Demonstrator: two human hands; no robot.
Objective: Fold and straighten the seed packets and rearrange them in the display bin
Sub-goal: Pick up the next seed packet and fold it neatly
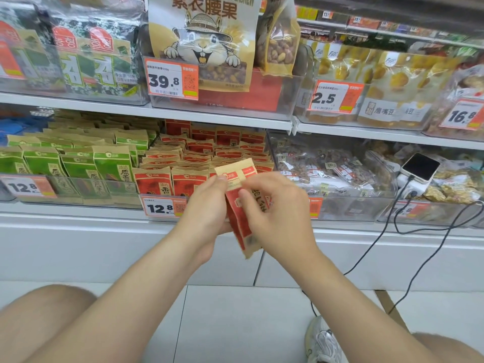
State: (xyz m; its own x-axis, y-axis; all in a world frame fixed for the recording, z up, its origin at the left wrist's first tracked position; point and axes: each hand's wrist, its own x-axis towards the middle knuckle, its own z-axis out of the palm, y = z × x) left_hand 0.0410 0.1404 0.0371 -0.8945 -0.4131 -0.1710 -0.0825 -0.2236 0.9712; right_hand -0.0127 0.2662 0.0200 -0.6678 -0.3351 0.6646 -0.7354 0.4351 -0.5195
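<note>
I hold one red seed packet (243,224) in the middle of the frame, just in front of the bin (157,219) of red packets. My left hand (207,205) and right hand (277,213) both have fingers clamped on it. I should press its brown top flat, slowly, then stand it in a row. The price tag (159,208) says 12.8.

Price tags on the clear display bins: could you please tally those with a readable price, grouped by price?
12.8 tags: 2
39.8 tag: 1
2.5 tag: 1
16.8 tag: 1
Total: 5
Two other lower tags cannot be read.
</note>
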